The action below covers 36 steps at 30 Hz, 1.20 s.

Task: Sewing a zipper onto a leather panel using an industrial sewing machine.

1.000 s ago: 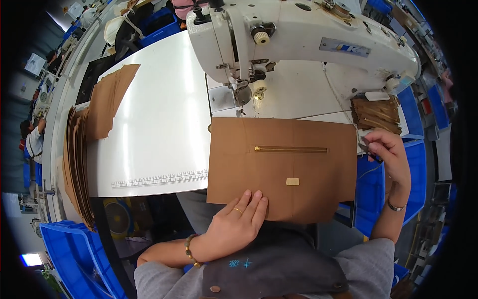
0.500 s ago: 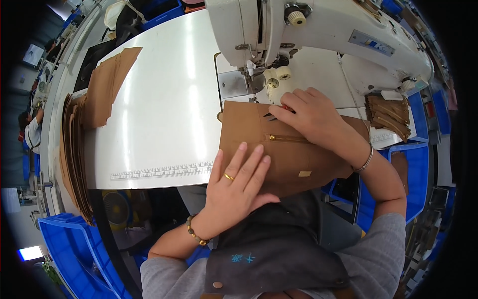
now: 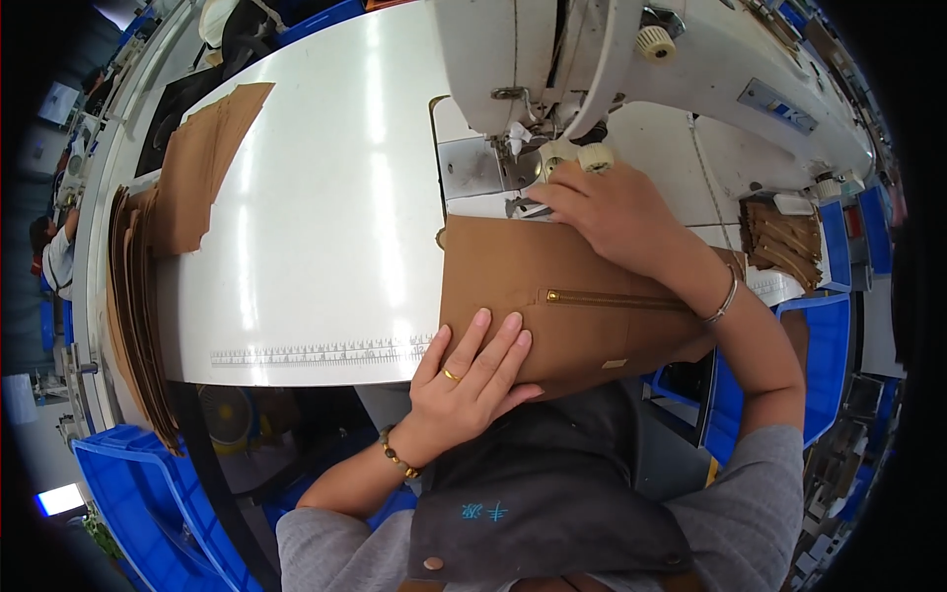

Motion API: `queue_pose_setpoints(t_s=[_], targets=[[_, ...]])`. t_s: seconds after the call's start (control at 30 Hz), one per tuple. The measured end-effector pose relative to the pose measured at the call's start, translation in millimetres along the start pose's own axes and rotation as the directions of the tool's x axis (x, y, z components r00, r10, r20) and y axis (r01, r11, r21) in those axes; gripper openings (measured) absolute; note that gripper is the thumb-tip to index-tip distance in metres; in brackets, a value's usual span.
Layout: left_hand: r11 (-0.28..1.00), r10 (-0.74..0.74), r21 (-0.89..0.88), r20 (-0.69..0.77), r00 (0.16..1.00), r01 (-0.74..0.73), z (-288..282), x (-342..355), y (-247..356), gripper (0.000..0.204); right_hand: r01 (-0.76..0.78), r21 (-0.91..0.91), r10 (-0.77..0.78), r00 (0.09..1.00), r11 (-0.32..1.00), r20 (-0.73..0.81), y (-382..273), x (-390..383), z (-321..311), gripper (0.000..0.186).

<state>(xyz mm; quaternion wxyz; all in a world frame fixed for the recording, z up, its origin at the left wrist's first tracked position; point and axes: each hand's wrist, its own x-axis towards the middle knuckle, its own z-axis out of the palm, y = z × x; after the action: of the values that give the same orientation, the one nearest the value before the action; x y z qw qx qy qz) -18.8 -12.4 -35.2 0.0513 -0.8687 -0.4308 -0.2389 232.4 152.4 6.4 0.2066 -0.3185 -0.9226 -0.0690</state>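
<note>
A brown fabric panel with a brass-coloured zipper set into it lies over the near edge of the white table, just in front of the sewing machine's presser foot. My left hand rests flat on the panel's near left part, fingers extended and slightly spread. Beyond the panel's far edge, close to the presser foot, my right hand is closed around small thread snips. Only their metal blades show, pointing left; fingers hide the handles. A small pale tab sits on the panel below the zipper.
The white sewing machine stands over the far middle and right. Brown pieces lie at the left, beside a hanging stack. Zippered strips are piled at the right. Blue bins flank the table; a printed ruler marks its near edge.
My right hand with the snips has moved from above the panel to beyond its far edge, by the presser foot. The panel sits slightly nearer to me; my left hand stays flat on it.
</note>
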Motion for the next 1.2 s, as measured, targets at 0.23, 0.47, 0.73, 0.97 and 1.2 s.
queue_pose_setpoints(t_s=[0.23, 0.47, 0.73, 0.97, 1.2], targets=[[0.999, 0.037, 0.035, -0.027, 0.999, -0.036, -2.9, -8.5, -6.5, 0.058, -0.248, -0.030, 0.250, 0.965, 0.968, 0.080, 1.9, -34.3, -30.7, 0.021], [0.997, 0.049, 0.066, -0.059, 0.997, -0.045, -10.3, -36.4, -32.5, 0.039, -0.614, -0.132, 0.622, 0.782, 0.778, 0.031, 5.9, -153.8, -100.8, 0.032], [0.990, 0.120, 0.091, -0.135, 0.984, -0.108, -0.7, -37.0, -33.2, 0.035, -0.425, 0.152, 0.434, 0.900, 0.892, -0.030, -40.0, -99.3, -43.1, 0.045], [0.998, -0.035, -0.058, -0.256, 0.966, 0.021, -13.8, -41.0, -40.7, 0.047, -0.377, 0.180, 0.405, 0.900, 0.909, -0.159, -60.5, -134.0, -82.4, 0.032], [0.997, -0.045, 0.054, -0.273, 0.961, 0.062, -4.0, -34.1, -51.6, 0.045, -0.681, 0.509, 0.560, -0.173, 0.527, -0.810, -44.3, -359.9, -195.3, 0.022]])
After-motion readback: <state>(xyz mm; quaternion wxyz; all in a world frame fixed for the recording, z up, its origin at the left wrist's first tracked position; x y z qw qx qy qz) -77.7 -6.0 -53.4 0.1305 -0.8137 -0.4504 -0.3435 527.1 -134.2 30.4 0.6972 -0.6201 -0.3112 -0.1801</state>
